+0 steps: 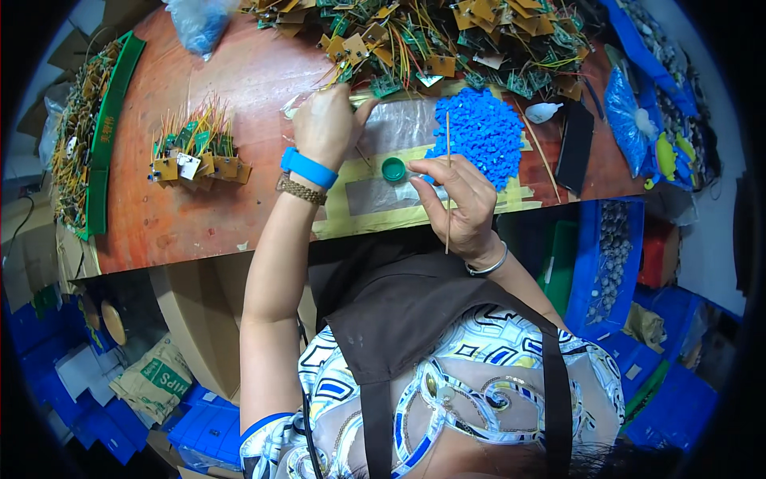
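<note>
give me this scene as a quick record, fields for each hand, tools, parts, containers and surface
left hand: beside the large board pile; its grip is hidden
right hand: holding a thin wooden stick, with a small blue piece at thumb and finger
nearest container: small round green cup, just left of the right hand's fingertips
loose parts: heap of blue pieces
left cluster: wired boards, standing apart
far left: long green tray
surface: reddish-brown table
</note>
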### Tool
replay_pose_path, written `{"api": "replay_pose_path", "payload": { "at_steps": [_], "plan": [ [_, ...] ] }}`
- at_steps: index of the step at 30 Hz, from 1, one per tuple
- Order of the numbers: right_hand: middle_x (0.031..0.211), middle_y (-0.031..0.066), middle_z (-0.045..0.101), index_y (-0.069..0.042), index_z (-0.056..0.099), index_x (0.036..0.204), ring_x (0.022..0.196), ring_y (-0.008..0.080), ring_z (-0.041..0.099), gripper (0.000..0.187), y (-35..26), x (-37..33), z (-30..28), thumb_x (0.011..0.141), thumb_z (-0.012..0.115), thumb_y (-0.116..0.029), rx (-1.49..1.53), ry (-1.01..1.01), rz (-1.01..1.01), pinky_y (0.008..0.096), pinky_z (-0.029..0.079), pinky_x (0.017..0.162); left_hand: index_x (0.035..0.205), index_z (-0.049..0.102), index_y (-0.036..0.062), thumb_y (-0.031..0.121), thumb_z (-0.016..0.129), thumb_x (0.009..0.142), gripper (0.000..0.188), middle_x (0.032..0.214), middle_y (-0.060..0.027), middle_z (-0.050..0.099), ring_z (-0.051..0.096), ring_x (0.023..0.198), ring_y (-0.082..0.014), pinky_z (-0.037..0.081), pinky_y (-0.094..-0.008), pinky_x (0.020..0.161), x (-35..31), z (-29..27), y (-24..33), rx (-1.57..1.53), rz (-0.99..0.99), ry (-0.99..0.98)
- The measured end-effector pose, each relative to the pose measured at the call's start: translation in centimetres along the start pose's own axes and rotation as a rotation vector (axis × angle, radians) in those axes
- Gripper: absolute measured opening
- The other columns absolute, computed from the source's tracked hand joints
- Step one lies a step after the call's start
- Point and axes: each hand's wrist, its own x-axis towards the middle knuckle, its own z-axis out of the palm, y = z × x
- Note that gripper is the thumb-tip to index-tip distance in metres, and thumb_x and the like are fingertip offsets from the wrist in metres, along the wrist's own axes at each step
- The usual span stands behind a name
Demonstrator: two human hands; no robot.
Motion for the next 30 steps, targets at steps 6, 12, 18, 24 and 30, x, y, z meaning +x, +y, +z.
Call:
{"api": "replay_pose_path", "payload": {
  "at_steps": [6,12,18,24,30],
  "plan": [
    [0.082,0.0111,0.068,0.001,0.067,0.104,0.073,0.0251,0.065,0.018,1.3,-0.9,-0.3,0.090,0.066,-0.011,0.085,-0.047,0.040,0.0321,0.050,0.066,0.088,0.065,0.0008,0.005,0.065,0.080,0.009,0.071,-0.0164,0.069,0.069,0.063,-0.0270,0.053,-0.0347,0.059,-3.1,-2.3,-3.7,-0.408,-0.154,-0.046],
    [0.080,0.0105,0.059,0.005,0.066,0.109,0.069,0.0190,0.055,0.049,3.6,-2.6,0.1,0.105,0.039,-0.037,0.327,-0.249,0.239,0.0303,0.046,0.065,0.115,0.063,-0.0031,-0.005,0.064,0.088,0.027,0.093,-0.0071,0.070,0.066,0.082,-0.0106,0.055,-0.0245,0.075,-6.7,-7.7,-4.0,-0.759,-0.191,0.433],
    [0.080,0.0125,0.061,0.004,0.065,0.093,0.069,0.0203,0.058,0.034,3.2,-2.6,1.0,0.103,0.046,-0.022,0.315,-0.218,0.297,0.0289,0.046,0.063,0.117,0.063,-0.0055,-0.004,0.060,0.093,0.024,0.103,-0.0088,0.067,0.066,0.089,-0.0115,0.056,-0.0243,0.078,-7.7,-5.3,-3.5,-1.087,-0.200,0.433],
    [0.080,0.0133,0.064,0.003,0.065,0.093,0.067,0.0216,0.061,0.030,3.8,-3.4,1.2,0.101,0.048,-0.020,0.207,-0.275,0.245,0.0305,0.047,0.061,0.115,0.065,-0.0080,-0.003,0.061,0.093,0.023,0.102,-0.0102,0.068,0.065,0.092,-0.0139,0.056,-0.0265,0.080,-8.5,-0.4,-2.1,-1.173,-0.300,0.423],
    [0.085,0.0128,0.066,0.004,0.066,0.093,0.068,0.0176,0.062,0.046,2.1,-2.1,0.1,0.105,0.041,-0.032,0.445,-0.146,0.205,0.0277,0.049,0.062,0.112,0.068,-0.0041,-0.003,0.061,0.092,0.021,0.093,-0.0085,0.069,0.065,0.085,-0.0117,0.055,-0.0258,0.075,-9.3,1.1,-1.3,-0.973,-0.218,0.414]
  ]
}}
